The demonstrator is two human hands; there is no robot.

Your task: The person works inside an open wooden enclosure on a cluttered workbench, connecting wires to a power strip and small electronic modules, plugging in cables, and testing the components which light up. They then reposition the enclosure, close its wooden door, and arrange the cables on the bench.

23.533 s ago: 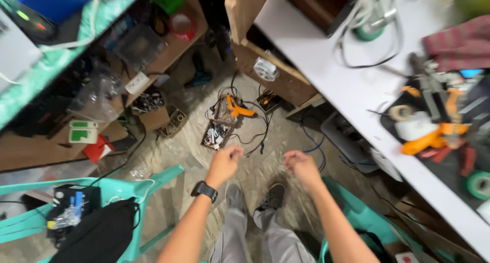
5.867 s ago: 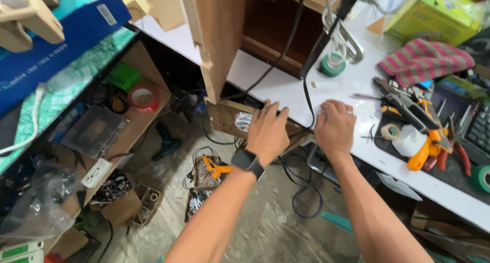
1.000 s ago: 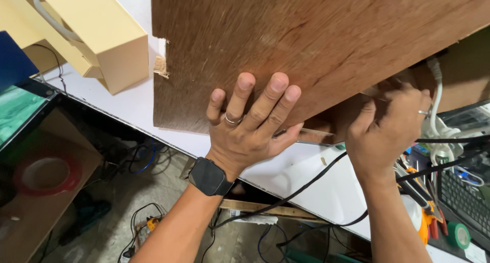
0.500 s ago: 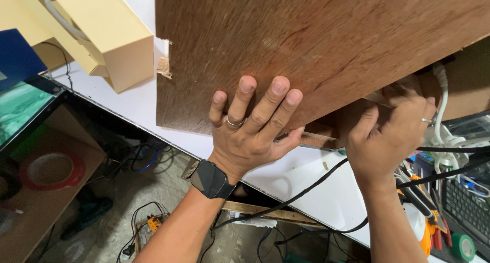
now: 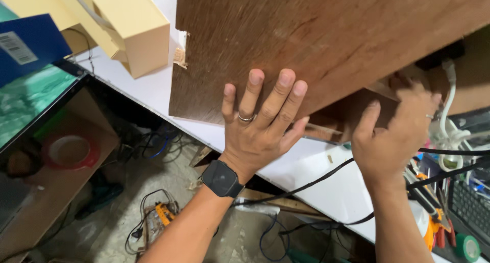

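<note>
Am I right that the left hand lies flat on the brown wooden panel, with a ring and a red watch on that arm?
Not quite. The watch is black, not red. The head view shows the left hand flat on the brown wooden panel, ring on one finger.

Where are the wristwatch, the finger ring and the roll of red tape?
wristwatch (image 5: pixel 221 178), head view, its dark face.
finger ring (image 5: pixel 246 118), head view, the silver band.
roll of red tape (image 5: pixel 70 151), head view, its red rim.

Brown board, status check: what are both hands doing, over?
Left hand flat against brown board. Right hand reaching under its edge. Black cable crosses below.
</note>
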